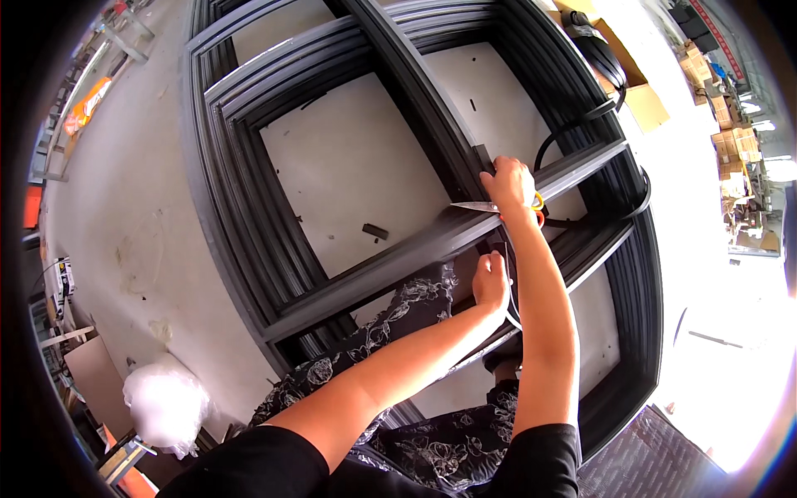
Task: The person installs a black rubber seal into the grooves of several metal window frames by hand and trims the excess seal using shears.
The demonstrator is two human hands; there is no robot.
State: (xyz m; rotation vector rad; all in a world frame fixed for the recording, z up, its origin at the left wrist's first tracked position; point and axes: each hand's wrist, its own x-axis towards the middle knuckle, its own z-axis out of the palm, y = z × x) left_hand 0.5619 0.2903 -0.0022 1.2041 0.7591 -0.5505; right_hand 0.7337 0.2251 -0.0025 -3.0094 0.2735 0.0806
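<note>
My right hand (510, 183) is closed, its fingertips on a black strip (483, 158) along the dark metal frame's middle bar. Scissors (475, 206) with yellow and orange handles lie across the bar under my right wrist, blades pointing left; whether the palm also holds them is hidden. Closer to me, my left hand (491, 284) is closed with the fingers pinched around a dark strip, mostly hidden by the hand and right forearm. A thin white band (514, 309) curves down beside it. Both hands are over the stacked dark frames (365, 274).
A black hose-like strip (573, 124) loops over the frames' right side from an open cardboard box (643, 100). A small dark offcut (375, 231) lies on the floor inside a frame opening. A white plastic bag (166, 402) stands at lower left, and boxes (735, 145) line the far right.
</note>
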